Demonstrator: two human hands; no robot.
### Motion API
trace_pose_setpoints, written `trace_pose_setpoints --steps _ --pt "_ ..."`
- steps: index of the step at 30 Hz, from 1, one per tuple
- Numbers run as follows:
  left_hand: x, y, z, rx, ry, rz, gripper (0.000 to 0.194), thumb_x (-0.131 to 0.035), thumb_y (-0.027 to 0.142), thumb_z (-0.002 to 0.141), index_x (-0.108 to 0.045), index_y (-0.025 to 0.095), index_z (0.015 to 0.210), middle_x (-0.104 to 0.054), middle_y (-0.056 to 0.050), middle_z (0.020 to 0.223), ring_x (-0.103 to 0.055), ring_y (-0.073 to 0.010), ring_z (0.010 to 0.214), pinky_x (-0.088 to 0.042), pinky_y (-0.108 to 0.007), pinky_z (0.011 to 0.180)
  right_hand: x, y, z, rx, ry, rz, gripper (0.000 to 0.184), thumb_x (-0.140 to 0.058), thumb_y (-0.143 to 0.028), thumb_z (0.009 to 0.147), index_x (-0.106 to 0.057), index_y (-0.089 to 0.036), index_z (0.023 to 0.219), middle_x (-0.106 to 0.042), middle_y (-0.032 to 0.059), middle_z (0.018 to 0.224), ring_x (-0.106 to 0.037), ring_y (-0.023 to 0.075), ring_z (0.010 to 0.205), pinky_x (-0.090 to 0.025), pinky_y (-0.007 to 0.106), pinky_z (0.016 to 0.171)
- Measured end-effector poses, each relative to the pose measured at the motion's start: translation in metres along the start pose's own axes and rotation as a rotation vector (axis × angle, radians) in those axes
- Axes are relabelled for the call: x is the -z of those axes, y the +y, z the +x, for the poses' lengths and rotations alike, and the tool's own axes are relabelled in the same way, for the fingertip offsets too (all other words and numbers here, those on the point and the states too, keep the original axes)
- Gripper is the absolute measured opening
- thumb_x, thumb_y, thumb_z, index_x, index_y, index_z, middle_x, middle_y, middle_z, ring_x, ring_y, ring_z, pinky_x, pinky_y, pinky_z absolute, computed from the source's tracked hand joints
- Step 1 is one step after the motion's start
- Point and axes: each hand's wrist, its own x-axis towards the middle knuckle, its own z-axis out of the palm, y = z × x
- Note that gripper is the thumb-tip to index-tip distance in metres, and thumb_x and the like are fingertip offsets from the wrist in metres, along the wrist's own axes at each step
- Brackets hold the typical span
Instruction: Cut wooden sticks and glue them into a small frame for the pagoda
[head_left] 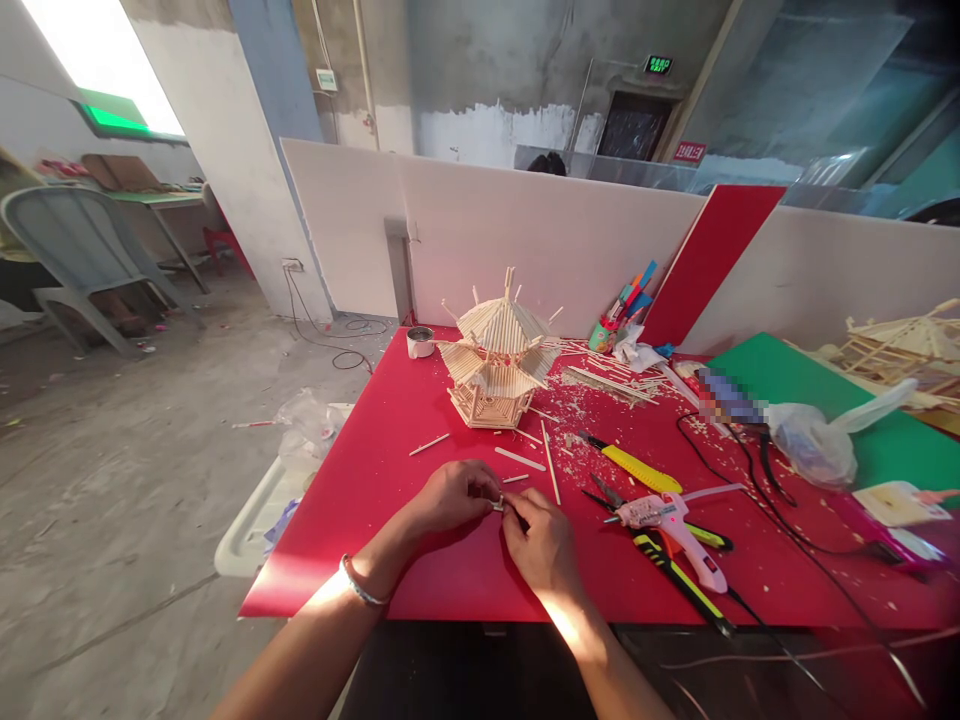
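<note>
Above the red tabletop, my left hand [459,497] and my right hand [541,540] meet with pinched fingers. A small pale stick piece [497,504] shows between their fingertips, mostly covered by them. Just beyond my hands stands a model pavilion [501,375] built of thin wooden sticks, with a two-tiered roof. Loose sticks lie around it, among them a long one [551,462] and a flat rounded one [520,459]. Right of my right hand are a pink-white hot glue gun [667,520], black-and-yellow pliers [679,575] and a yellow utility knife [641,468].
A small tin [420,343] stands at the table's far left corner. Piled sticks [615,384], a pen cup [602,337] and wood scraps are at the back. Black cables [780,520] cross the right side, near a plastic bag [814,445] and green board [772,375].
</note>
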Motion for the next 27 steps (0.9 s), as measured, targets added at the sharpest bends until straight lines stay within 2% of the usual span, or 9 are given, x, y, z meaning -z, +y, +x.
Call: trace_pose_setpoints --steps 13,18,27 --pt "0.000 0.001 -0.001 -0.009 0.007 -0.009 0.014 -0.065 0.009 0.067 -0.075 0.017 0.074 -0.072 -0.004 0.090 -0.065 -0.0153 0.076 -0.049 -0.024 0.070 -0.003 0.000 0.001 -0.010 -0.011 0.011 0.030 -0.047 -0.016 0.089 -0.074 -0.021 0.100 -0.066 0.0033 0.082 -0.065 0.0157 0.078 -0.044 0.022 0.069" --pt "0.004 -0.003 0.003 -0.021 -0.042 -0.003 0.013 -0.066 0.012 0.070 -0.076 0.017 0.076 -0.071 -0.005 0.090 -0.064 -0.0159 0.078 -0.050 -0.026 0.074 -0.003 -0.004 0.003 -0.025 0.003 -0.054 0.027 -0.051 -0.014 0.085 -0.075 -0.023 0.096 -0.067 0.0022 0.081 -0.064 0.0139 0.073 -0.041 0.021 0.064" --pt "0.007 -0.001 0.004 -0.017 -0.041 0.036 0.015 -0.064 0.011 0.069 -0.076 0.018 0.075 -0.071 -0.005 0.090 -0.066 -0.0167 0.079 -0.050 -0.025 0.073 -0.001 -0.010 0.005 -0.050 0.010 -0.080 0.024 -0.052 -0.014 0.085 -0.074 -0.024 0.089 -0.064 0.0007 0.076 -0.061 0.0129 0.070 -0.037 0.022 0.060"
